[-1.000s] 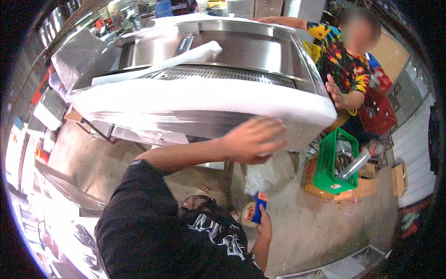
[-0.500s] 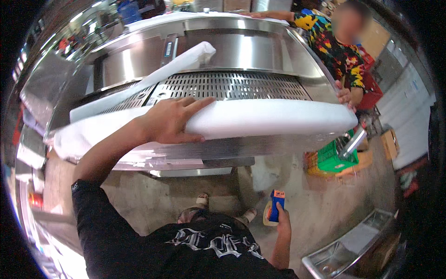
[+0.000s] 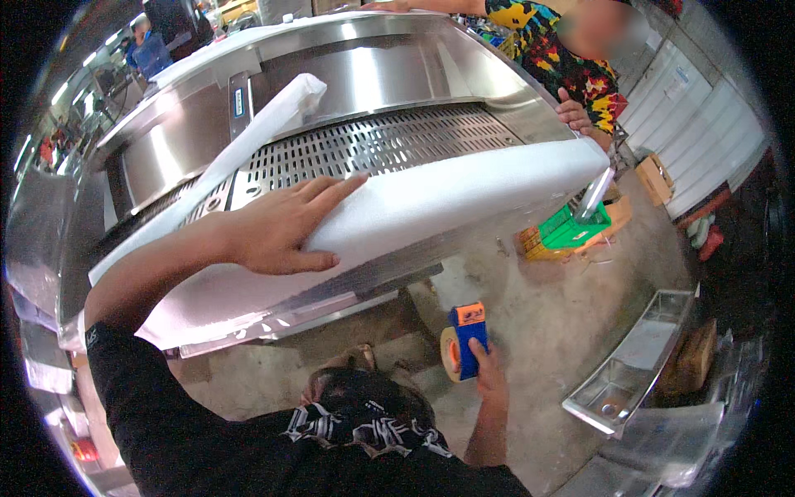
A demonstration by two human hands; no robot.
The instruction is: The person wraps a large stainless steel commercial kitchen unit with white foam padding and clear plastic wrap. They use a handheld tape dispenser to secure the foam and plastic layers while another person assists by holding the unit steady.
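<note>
the green crate (image 3: 571, 230), beyond the right hand (image 3: 489, 374), holds a metal part; the steel tray (image 3: 633, 369) to its right looks bare. the left hand (image 3: 281, 228) lies flat and released on the white foam sheet (image 3: 447, 195) wrapping the steel appliance (image 3: 373, 91). the right hand grips a tape dispenser (image 3: 462, 341). since 0.5 s ago, both hands sit lower in view.

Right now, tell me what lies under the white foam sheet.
The white foam sheet drapes over the front edge of a stainless steel unit; the left hand presses it flat. A steel lip shows below it. The edge under the foam is covered.
</note>
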